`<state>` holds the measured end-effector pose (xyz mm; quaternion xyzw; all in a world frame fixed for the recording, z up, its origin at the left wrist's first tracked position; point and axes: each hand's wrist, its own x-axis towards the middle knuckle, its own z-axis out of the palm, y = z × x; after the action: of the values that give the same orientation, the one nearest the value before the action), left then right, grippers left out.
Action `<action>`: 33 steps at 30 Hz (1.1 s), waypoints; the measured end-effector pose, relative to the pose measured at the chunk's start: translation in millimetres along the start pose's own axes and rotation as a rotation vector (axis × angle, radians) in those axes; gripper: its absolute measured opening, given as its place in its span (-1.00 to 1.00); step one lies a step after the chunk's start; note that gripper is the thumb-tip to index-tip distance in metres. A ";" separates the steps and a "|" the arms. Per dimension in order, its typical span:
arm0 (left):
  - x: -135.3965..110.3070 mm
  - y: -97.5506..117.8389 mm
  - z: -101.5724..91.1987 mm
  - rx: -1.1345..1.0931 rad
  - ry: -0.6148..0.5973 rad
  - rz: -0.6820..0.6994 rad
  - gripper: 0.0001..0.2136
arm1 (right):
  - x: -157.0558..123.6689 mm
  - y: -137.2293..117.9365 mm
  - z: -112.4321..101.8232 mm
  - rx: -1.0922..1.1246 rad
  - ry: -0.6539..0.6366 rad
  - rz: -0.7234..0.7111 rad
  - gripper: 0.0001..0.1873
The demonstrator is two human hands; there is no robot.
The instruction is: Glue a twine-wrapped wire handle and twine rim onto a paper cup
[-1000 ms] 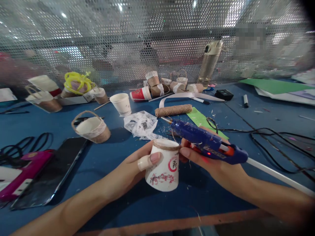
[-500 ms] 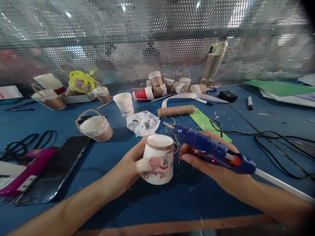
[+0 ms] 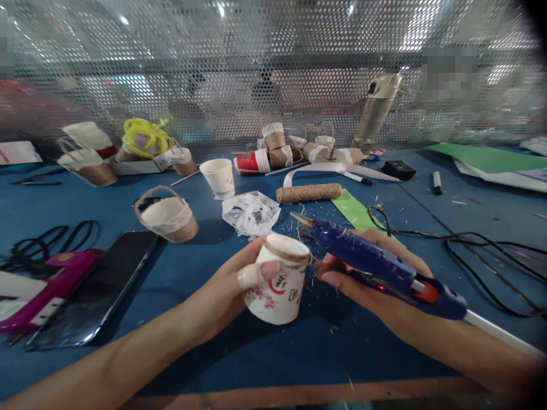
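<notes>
My left hand (image 3: 233,285) is wrapped round a white paper cup (image 3: 277,285) held bottom-up, with red print on its side and a band of brown twine round its top edge. A strip of tape covers my left thumb. My right hand (image 3: 363,279) grips a blue hot glue gun (image 3: 376,262) with an orange trigger part and a lit red lamp; its metal nozzle (image 3: 299,218) points left, just behind the cup. My right fingertips pinch the loose twine end at the cup's edge.
On the blue table (image 3: 192,353) lie a twine spool (image 3: 308,193), a crumpled plastic bag (image 3: 251,212), a small twine-wrapped basket (image 3: 167,216), a white cup (image 3: 219,177), a black phone (image 3: 102,285), a pink tool (image 3: 47,290), black cables (image 3: 482,245), green paper (image 3: 354,209) and several finished cups near a perforated metal screen (image 3: 256,74).
The cup has tilted and turned a little in my left hand, its red print moving round. The glue gun has shifted slightly right and lower. The camera view has drifted a bit.
</notes>
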<state>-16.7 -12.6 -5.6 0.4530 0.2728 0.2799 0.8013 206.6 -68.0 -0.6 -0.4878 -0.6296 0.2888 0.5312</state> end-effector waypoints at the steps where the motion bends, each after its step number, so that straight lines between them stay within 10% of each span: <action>1: 0.6 -0.4 0.3 -0.028 0.000 0.009 -0.65 | 0.3 0.2 0.1 -0.017 0.002 -0.004 -0.78; 33: -2.5 4.5 3.8 0.151 0.127 0.099 -0.50 | 2.6 14.7 -26.0 -0.068 -0.156 -0.238 -0.73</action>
<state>-16.7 -14.5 0.6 0.5064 0.3205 0.3261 0.7311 235.9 -64.4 -5.5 -0.4037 -0.7317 0.2393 0.4942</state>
